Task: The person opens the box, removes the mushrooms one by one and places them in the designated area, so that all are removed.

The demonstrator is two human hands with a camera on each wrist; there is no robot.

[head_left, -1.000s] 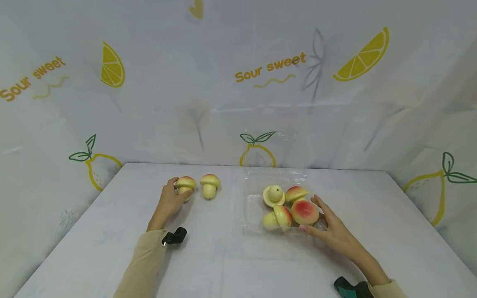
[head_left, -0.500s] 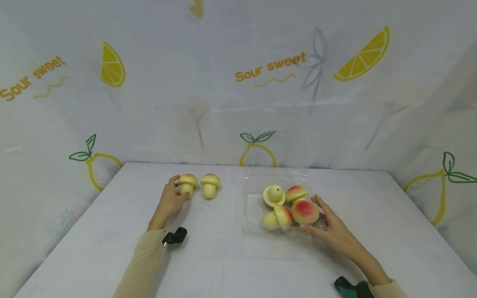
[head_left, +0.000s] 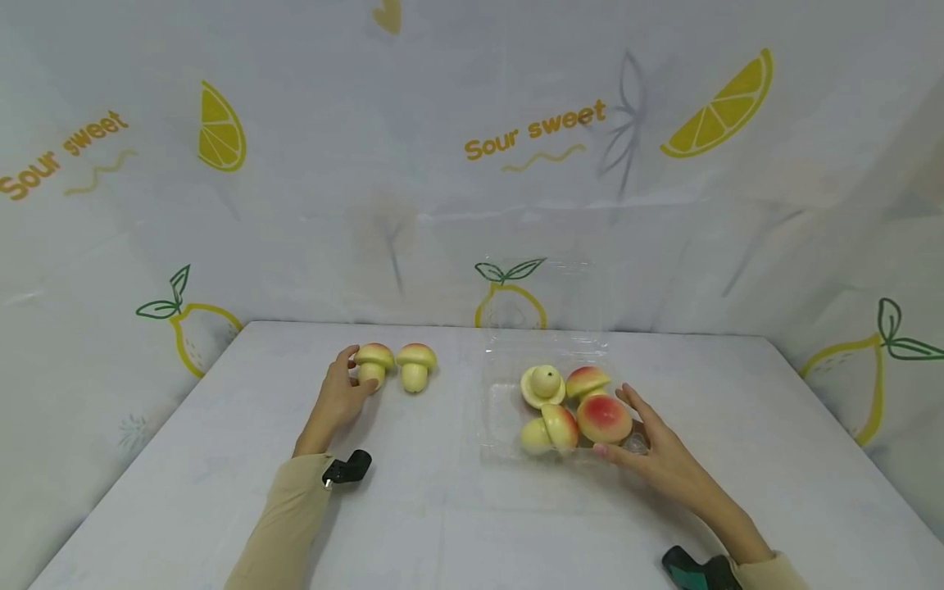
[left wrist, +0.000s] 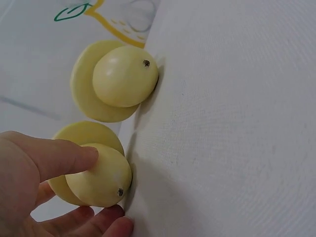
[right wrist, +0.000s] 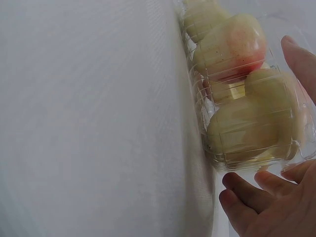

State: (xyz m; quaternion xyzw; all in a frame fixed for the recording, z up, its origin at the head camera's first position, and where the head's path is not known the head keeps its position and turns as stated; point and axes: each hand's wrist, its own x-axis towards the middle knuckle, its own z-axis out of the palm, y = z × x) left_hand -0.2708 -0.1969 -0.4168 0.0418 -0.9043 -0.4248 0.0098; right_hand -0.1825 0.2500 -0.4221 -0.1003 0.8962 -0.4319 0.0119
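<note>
White, finely woven-surfaced table; on it, clear ribbed plastic box. Right hand relaxed, fingers loosely extended at box's corner. Left hand gripping smooth, dome-capped mushroom left of box, thumb against stem, just beside matching mushroom. Inside box, four rounded mushrooms, softly glossy.

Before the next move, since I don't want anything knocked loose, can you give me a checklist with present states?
1. Left hand holding a mushroom-shaped piece: ok, thumb on its stem.
2. Neighbouring piece not touching the held one: cannot tell, they nearly meet.
3. Lid open: ok, raised behind the clear container.
4. Room in the container: probably ok, bare floor left of the four pieces.
5. Right hand firmly gripping the container: cannot tell, it is at the near right corner.
</note>
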